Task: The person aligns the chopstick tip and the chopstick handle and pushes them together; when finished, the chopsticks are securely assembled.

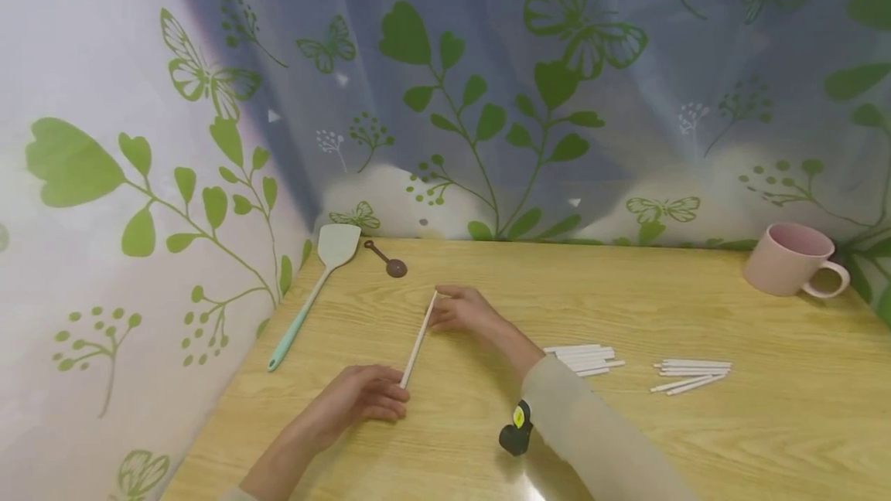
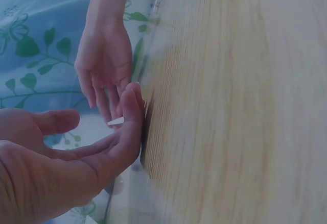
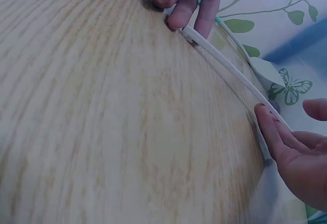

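Note:
A thin white stick (image 1: 419, 340) lies slantwise between my two hands, low over the wooden table. At its near end is my left hand (image 1: 358, 397), fingertips touching the stick and thumb held apart in the left wrist view. My right hand (image 1: 468, 311) reaches to the far end. In the right wrist view, the right hand's fingers (image 3: 271, 129) lie straight along the stick, with the thumb standing off from it. The left hand's fingers (image 3: 179, 16) meet the other end there.
Two loose groups of white sticks, one (image 1: 583, 359) beside my right forearm and another (image 1: 692, 369) farther right, lie on the table (image 1: 786, 439). A spatula (image 1: 316, 296) and a small brown spoon (image 1: 390, 263) are back left. A pink mug (image 1: 783, 265) stands back right, near the patterned curtain (image 1: 459, 153).

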`<state>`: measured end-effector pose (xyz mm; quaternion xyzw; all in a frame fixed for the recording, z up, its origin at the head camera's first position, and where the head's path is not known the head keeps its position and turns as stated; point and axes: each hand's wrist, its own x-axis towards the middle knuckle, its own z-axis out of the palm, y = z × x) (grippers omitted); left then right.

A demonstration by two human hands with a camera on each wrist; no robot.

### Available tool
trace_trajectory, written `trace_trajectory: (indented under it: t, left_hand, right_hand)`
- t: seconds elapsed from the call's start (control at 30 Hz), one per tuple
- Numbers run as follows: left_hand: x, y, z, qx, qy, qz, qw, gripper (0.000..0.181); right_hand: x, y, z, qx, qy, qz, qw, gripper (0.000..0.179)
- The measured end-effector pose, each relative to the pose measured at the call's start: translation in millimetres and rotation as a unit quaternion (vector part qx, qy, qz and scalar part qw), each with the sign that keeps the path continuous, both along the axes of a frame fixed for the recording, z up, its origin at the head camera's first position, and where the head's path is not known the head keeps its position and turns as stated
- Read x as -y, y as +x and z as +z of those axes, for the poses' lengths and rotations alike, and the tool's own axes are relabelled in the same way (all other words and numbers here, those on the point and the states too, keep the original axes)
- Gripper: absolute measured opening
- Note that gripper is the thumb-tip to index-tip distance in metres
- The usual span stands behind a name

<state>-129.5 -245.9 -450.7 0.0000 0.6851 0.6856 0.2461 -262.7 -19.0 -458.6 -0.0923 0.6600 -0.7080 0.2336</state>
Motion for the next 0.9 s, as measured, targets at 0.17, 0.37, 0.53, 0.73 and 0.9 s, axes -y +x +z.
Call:
trace_trajectory:
  t: [0.17, 0.37, 0.53, 0.73, 0.9]
  left_hand:
    - [-3.0, -0.8, 0.2, -0.001, -0.004, -0.006, 1.0000, 0.052]
    - [-2.5, 2.5, -1.7, 0.004, -0.007, 0.006, 0.9999, 0.053]
    - [0.7, 7.6, -4.8, 0.004, -0.009, 0.010, 0.9999, 0.053]
    - [3.4, 4.6, -1.6, -0.009, -0.031, 0.015, 0.9994, 0.054]
    - [3.6, -3.4, 9.6, -0.036, -0.052, 0.012, 0.9979, 0.055]
  right_hand:
    - [-2.4, 2.7, -1.9, 0.016, -0.007, 0.016, 0.9997, 0.059]
    - [0.3, 6.3, -1.7, 0.007, 0.009, 0.006, 0.9999, 0.046]
    - [0.0, 10.4, -1.7, 0.006, 0.033, 0.002, 0.9994, 0.044]
    - [-6.9, 13.5, -1.8, -0.002, 0.035, 0.002, 0.9994, 0.044]
    - [-22.5, 15.1, -0.5, -0.006, 0.015, 0.002, 0.9999, 0.045]
